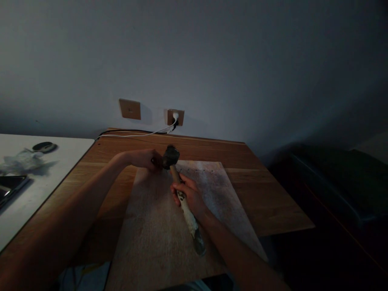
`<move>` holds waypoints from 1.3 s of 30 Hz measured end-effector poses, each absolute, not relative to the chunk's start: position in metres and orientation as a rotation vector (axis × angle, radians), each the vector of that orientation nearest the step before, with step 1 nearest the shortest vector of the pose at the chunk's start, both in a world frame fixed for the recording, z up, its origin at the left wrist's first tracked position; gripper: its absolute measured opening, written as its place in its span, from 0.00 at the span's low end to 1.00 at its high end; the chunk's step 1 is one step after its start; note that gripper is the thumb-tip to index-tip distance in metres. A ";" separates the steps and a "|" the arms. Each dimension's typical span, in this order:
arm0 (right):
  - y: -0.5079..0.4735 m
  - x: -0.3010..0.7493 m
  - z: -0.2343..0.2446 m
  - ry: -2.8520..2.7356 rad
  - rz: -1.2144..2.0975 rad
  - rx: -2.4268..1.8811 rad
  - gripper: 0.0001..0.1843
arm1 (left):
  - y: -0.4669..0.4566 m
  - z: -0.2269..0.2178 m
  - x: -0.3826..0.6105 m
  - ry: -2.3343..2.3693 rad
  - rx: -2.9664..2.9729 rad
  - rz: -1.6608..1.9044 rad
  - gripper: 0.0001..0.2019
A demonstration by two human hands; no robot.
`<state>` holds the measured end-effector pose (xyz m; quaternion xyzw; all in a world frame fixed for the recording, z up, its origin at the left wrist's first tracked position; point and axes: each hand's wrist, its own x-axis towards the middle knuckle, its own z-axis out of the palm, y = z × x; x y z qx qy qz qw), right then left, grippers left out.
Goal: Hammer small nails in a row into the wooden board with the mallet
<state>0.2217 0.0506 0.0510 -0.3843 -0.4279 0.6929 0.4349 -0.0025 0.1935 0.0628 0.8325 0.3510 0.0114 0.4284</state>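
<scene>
A hammer [188, 214] with a dark head and a worn, paint-chipped wooden handle slants over a wooden board [151, 234]. My right hand [189, 193] is wrapped round its handle, below the head. Beside the hammer head, at the board's far left corner, is my left hand [144, 159]. Its fingers are bent together and point down toward the board; whatever they pinch is too dark and small to make out. Small dark marks run in a row along the board's far edge.
The board lies on a wooden table [266, 194] against the wall. A plugged-in white cable [142, 136] runs along the table's back edge. On a white surface [60, 161] at left lie a round dark lid [44, 146], crumpled clear plastic [26, 161] and a dark device [10, 186].
</scene>
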 end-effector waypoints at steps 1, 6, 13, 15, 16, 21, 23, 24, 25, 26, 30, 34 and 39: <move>0.051 0.222 0.051 -1.067 1.732 -0.954 0.08 | 0.193 0.063 -0.003 0.880 2.091 0.027 0.13; 0.051 0.220 0.051 -1.147 1.803 -0.936 0.08 | 0.190 0.063 -0.004 0.896 2.068 0.043 0.21; 0.049 0.218 0.047 -1.193 1.799 -0.953 0.06 | 0.188 0.064 -0.005 0.855 2.076 0.051 0.24; 0.050 0.219 0.046 -1.194 1.799 -0.956 0.06 | 0.188 0.063 -0.004 0.879 2.073 0.053 0.24; 0.050 0.219 0.046 -1.192 1.799 -0.955 0.06 | 0.189 0.062 -0.004 0.888 2.065 0.057 0.23; 0.050 0.219 0.047 -1.148 1.769 -0.954 0.09 | 0.195 0.055 -0.004 0.897 2.038 0.037 0.17; 0.049 0.219 0.050 -1.138 1.760 -0.954 0.09 | 0.197 0.053 -0.004 0.901 2.052 0.029 0.14; 0.049 0.218 0.051 -1.137 1.759 -0.953 0.09 | 0.198 0.052 -0.005 0.895 2.055 0.031 0.13; 0.048 0.218 0.052 -1.139 1.759 -0.950 0.08 | 0.198 0.053 -0.005 0.884 2.055 0.034 0.13; 0.048 0.218 0.052 -1.144 1.761 -0.946 0.08 | 0.197 0.053 -0.005 0.872 2.051 0.035 0.13; 0.049 0.218 0.050 -1.170 1.784 -0.930 0.06 | 0.191 0.061 -0.005 0.873 2.053 0.051 0.16; 0.049 0.218 0.046 -1.188 1.810 -0.932 0.06 | 0.187 0.065 -0.006 0.888 2.108 0.069 0.21; 0.049 0.217 0.047 -1.181 1.812 -0.932 0.06 | 0.188 0.062 -0.006 0.843 2.099 0.092 0.23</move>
